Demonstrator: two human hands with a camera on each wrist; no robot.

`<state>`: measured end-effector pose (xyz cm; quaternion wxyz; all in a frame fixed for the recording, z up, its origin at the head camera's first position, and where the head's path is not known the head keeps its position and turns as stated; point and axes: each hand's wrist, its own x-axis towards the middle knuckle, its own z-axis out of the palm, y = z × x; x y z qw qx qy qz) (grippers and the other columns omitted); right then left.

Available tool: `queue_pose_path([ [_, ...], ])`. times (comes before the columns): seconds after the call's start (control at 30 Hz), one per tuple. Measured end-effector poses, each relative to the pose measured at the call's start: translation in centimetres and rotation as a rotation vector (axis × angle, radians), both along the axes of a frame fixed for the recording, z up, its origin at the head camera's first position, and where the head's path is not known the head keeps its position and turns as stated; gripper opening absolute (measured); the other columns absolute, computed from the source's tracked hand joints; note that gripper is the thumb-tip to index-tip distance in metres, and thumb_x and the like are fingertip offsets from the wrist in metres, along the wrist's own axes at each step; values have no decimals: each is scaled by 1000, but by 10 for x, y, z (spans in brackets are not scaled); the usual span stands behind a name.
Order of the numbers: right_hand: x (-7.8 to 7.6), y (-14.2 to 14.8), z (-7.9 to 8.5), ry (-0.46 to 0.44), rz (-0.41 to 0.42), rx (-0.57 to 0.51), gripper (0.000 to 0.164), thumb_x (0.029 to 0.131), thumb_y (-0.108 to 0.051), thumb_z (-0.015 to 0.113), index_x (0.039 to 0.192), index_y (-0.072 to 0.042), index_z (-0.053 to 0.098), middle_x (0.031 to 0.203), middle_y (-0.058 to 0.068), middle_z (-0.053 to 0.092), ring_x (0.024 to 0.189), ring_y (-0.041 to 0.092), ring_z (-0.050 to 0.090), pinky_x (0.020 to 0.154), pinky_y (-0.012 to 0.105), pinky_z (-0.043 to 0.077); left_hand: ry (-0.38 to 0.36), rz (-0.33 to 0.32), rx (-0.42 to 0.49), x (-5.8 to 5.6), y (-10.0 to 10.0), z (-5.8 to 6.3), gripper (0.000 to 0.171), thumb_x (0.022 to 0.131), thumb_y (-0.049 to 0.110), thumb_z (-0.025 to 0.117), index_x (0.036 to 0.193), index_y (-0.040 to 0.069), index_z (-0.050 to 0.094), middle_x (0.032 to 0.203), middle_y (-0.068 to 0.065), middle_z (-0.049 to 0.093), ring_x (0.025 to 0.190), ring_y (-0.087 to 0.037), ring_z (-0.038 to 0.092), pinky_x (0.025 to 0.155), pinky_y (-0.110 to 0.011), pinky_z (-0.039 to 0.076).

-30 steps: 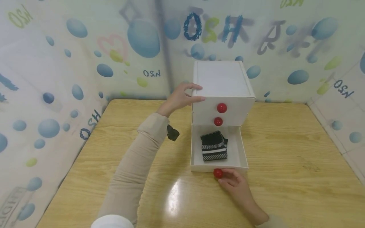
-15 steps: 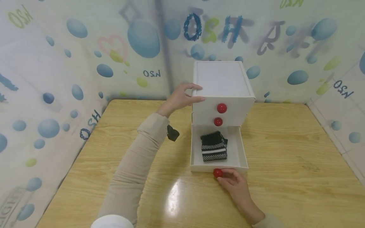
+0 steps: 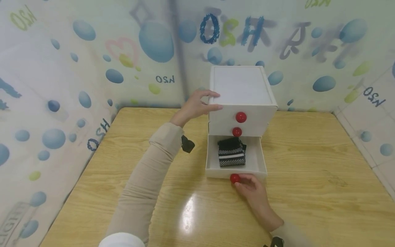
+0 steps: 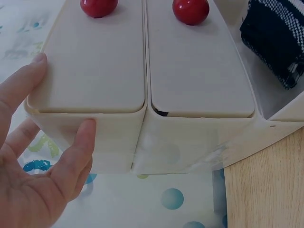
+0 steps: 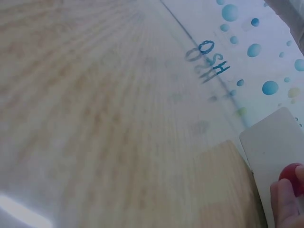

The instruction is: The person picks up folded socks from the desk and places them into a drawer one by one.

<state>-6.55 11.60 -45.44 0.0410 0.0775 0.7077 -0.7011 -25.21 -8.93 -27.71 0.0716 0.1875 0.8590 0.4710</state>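
A white three-drawer cabinet [image 3: 242,85] stands on the table, its bottom drawer [image 3: 254,161] pulled partway out. In that drawer lies a folded black cloth with white stripes [image 3: 231,157]. My left hand [image 3: 194,106] holds the cabinet's upper left front corner, thumb at the front edge and fingers over the top and side; the left wrist view shows the fingers spread around this corner. My right hand [image 3: 254,193] pinches the red knob [image 3: 235,178] of the bottom drawer between thumb and fingers. In the right wrist view, only the fingertips [image 5: 285,197] and part of that knob appear.
Two more red knobs mark the upper [image 3: 241,117] and middle [image 3: 237,131] drawers, both closed. The wooden table [image 3: 308,164] extends on both sides of the cabinet. Behind it rises a patterned wall [image 3: 160,44] with blue dots and letters.
The bottom drawer has slid inward a little, carrying the striped cloth with it. My right hand has moved forward with the knob. The left hand stays on the cabinet corner.
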Motion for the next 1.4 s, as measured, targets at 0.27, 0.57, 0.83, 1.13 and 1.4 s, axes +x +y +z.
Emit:
queue_pose_path([
  [0.27,-22,3,2,-10,25,30,33,77,3,64,107,7,52,106,19,55,82,9,58,73,21,49,5,-2,-4,0,0,-1,49,75,29,71,119,13,55,128,-6,41,79,-18,60,66,-25,51],
  [0.57,-50,8,0,-5,56,28,34,79,-2,65,109,5,51,109,13,52,91,10,54,77,20,48,3,-4,-11,0,-1,0,49,76,29,70,119,12,55,129,-7,40,76,-17,61,69,-32,52],
  [0.83,-76,9,1,-30,80,4,38,81,-10,64,114,2,47,112,14,50,89,12,56,77,25,49,-16,0,-5,1,-1,0,50,75,30,71,119,13,55,130,-6,40,79,-17,60,72,-35,51],
  [1.13,-98,7,3,-5,81,-55,35,83,-3,60,114,7,45,107,15,51,82,10,58,76,27,50,-17,3,-11,0,0,0,51,75,31,71,120,14,55,130,-5,40,79,-17,60,70,-31,52],
  [1.4,-109,6,3,-32,83,-61,37,83,-3,60,114,7,44,110,17,48,82,12,58,76,28,50,-31,2,-8,-1,-1,0,50,75,31,71,120,14,55,131,-5,39,80,-18,60,72,-35,51],
])
